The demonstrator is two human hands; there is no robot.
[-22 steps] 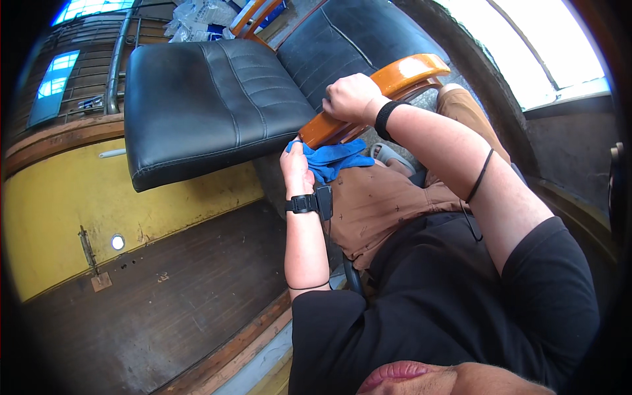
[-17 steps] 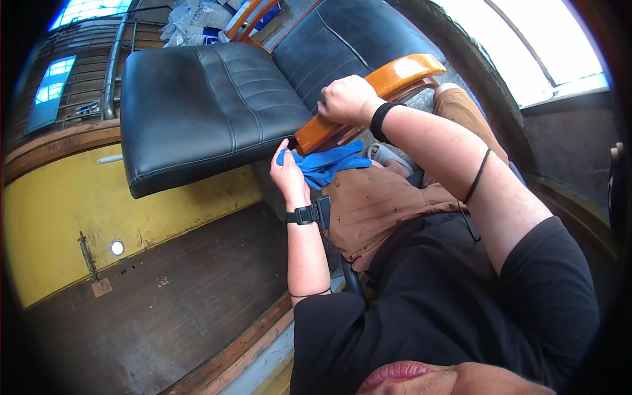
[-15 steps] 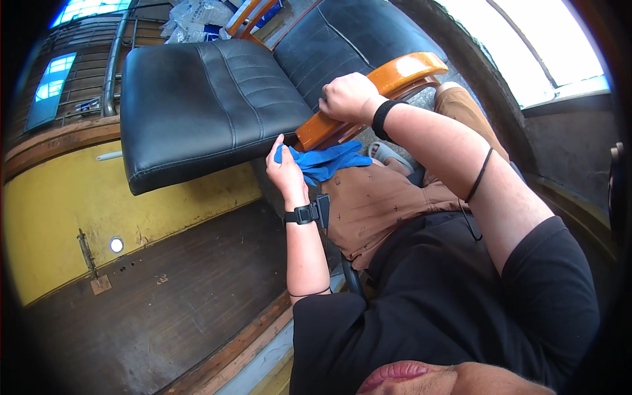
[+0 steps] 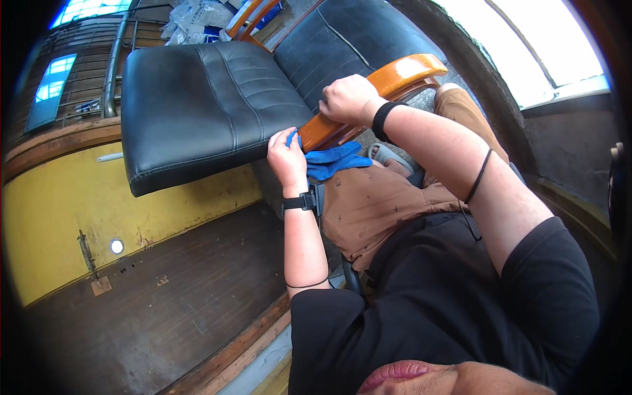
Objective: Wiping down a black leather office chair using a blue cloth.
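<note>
A black leather-like chair has a padded seat (image 4: 178,112), a backrest (image 4: 362,33) and a glossy orange-brown wooden armrest (image 4: 411,67). My right hand (image 4: 350,100) is closed around the middle of that armrest. At the armrest's lower front end, beside the seat's edge, my left hand (image 4: 287,164) pinches a blue cloth (image 4: 337,160). A bit of the cloth pokes up by my fingertips, against the wood. The rest hangs loosely beside my hand, over my brown-trousered leg (image 4: 375,204).
Below the seat stand a yellow panel (image 4: 184,197) and a dark wooden surface (image 4: 197,283) with a wooden edge. Clear plastic bags (image 4: 194,23) lie behind the chair. Metal bars (image 4: 113,66) line the left side. A bright window (image 4: 526,46) is at the upper right.
My left hand has moved slightly up toward the armrest's end, and its fingers have curled in with the cloth. My right hand stays where it was.
</note>
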